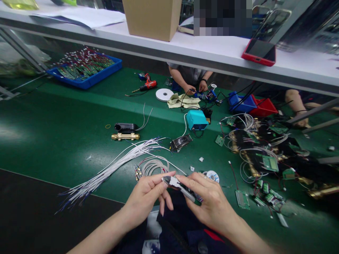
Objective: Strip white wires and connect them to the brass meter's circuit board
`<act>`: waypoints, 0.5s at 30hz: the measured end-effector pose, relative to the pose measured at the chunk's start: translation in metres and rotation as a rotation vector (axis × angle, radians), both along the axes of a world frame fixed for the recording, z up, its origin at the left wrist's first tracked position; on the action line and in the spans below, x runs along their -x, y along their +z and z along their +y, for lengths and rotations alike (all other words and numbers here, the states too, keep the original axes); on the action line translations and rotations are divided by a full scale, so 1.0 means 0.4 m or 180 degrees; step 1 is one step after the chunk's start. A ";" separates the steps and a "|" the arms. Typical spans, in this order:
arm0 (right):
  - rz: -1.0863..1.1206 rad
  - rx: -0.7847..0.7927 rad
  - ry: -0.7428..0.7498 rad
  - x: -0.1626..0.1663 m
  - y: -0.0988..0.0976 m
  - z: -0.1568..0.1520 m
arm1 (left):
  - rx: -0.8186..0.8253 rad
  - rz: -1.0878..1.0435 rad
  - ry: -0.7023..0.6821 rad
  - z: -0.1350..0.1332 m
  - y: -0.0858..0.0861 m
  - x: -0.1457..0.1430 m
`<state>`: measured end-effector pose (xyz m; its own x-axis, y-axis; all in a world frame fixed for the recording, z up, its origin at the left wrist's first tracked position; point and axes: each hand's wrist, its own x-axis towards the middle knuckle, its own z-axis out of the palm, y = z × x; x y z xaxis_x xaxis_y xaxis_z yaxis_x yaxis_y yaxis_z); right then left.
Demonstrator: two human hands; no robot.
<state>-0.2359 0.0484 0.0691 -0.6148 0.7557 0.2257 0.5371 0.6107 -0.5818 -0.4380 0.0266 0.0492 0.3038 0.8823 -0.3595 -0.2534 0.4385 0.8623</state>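
My right hand [210, 201] grips a small pair of cutters [176, 184] with a grey handle, jaws pointing left. The fingertips of my left hand [148, 194] pinch at those jaws, holding something too small to make out. Both hands meet low in the middle, over the near edge of the green mat [66, 141]. Just beyond them lie a coil of grey wire with brass tips [153, 166] and a long bundle of white wires [111, 169]. A small solder reel [212, 175] sits by my right knuckles.
A brass fitting with a black module [125, 131], a teal box [196, 120] and a heap of circuit boards and wires [262, 155] lie on the mat. A blue tray of boards [84, 68] stands far left. A person's hands [196, 86] work opposite, under the white shelf [185, 49].
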 end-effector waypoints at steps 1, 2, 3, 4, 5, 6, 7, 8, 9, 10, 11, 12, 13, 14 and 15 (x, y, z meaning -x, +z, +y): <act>0.0072 0.0079 0.0004 0.000 -0.001 0.000 | -0.0028 0.0035 -0.0021 0.000 -0.001 0.001; 0.0166 0.0186 -0.0016 0.000 -0.002 -0.001 | -0.0078 0.0101 -0.0042 -0.001 -0.003 0.001; 0.0271 0.0308 -0.0067 0.000 -0.003 -0.001 | -0.0147 0.0193 -0.0043 -0.001 -0.005 0.002; 0.0367 0.0432 -0.0145 -0.001 -0.004 0.000 | -0.0236 0.0321 -0.0026 -0.002 -0.008 0.003; 0.0440 0.0547 -0.0243 -0.002 -0.004 0.001 | -0.0346 0.0478 -0.0002 -0.004 -0.012 0.004; 0.0488 0.0631 -0.0340 -0.005 -0.005 0.002 | -0.0467 0.0665 0.0026 -0.006 -0.016 0.005; 0.0514 0.0670 -0.0425 -0.007 -0.006 0.004 | -0.0600 0.0856 0.0047 -0.008 -0.020 0.006; 0.0522 0.0677 -0.0477 -0.011 -0.007 0.005 | -0.0740 0.1038 0.0061 -0.011 -0.024 0.007; 0.0533 0.0659 -0.0498 -0.014 -0.009 0.006 | -0.0886 0.1207 0.0067 -0.013 -0.027 0.009; 0.0539 0.0625 -0.0495 -0.018 -0.011 0.006 | -0.1040 0.1357 0.0075 -0.014 -0.029 0.011; 0.0537 0.0576 -0.0475 -0.021 -0.014 0.006 | -0.1202 0.1482 0.0099 -0.015 -0.030 0.013; 0.0518 0.0527 -0.0447 -0.024 -0.018 0.005 | -0.1368 0.1598 0.0132 -0.016 -0.030 0.015; 0.0486 0.0485 -0.0420 -0.026 -0.021 0.003 | -0.1531 0.1710 0.0162 -0.016 -0.029 0.017; 0.0448 0.0446 -0.0396 -0.027 -0.024 0.001 | -0.1687 0.1827 0.0185 -0.015 -0.028 0.019; 0.0403 0.0408 -0.0377 -0.027 -0.027 0.000 | -0.1833 0.1939 0.0201 -0.014 -0.026 0.021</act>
